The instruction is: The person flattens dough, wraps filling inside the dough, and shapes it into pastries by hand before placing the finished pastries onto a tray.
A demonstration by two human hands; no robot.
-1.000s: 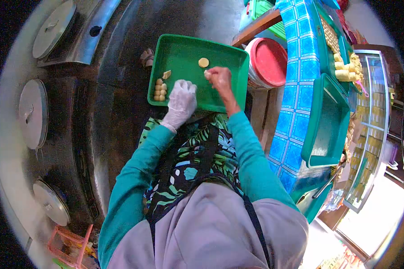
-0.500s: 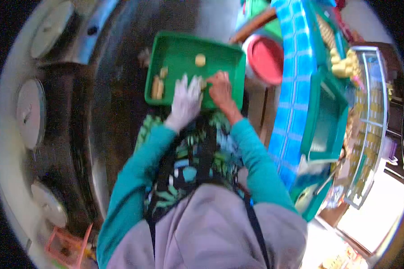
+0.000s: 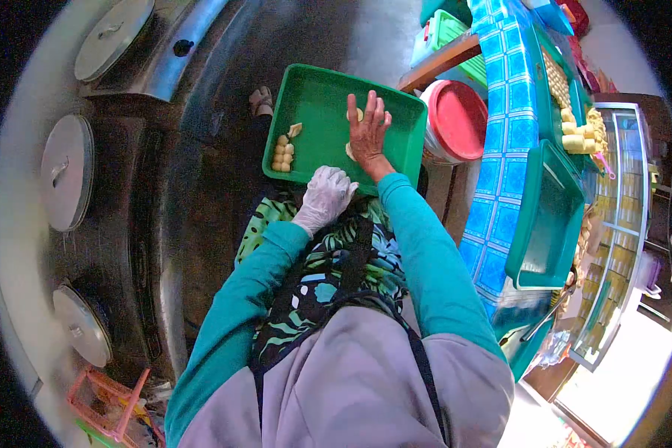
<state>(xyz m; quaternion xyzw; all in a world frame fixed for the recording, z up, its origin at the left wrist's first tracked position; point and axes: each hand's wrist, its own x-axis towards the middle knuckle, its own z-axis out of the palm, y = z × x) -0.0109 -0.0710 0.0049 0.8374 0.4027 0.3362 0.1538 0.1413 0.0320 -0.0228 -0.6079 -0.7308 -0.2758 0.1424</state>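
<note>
A green tray [image 3: 306, 89] rests across my lap. My left hand [image 3: 327, 196], in a thin clear glove, is closed at the tray's near rim, its fingers curled over the edge. My bare right hand [image 3: 369, 136] lies over the tray with fingers spread. Under and beside it are pale dough pieces: one flat round [image 3: 359, 115] partly covered by the fingers, and another piece [image 3: 349, 151] by the heel of the hand. At the tray's left side sit several small dough balls [image 3: 283, 154] in tight rows, with a loose folded piece [image 3: 295, 130] just above them.
To the right, a table with a blue checked cloth [image 3: 487, 201] carries green trays [image 3: 546, 216] and more dough pieces [image 3: 577, 136]. A tub with a red lid [image 3: 458, 119] stands beside it. On the left is a stove with metal lids [image 3: 67, 172]; a pink basket [image 3: 108, 403] lies below.
My left hand has drawn back from inside the tray to its near rim and curled. My right hand has spread its fingers and reaches farther over the tray.
</note>
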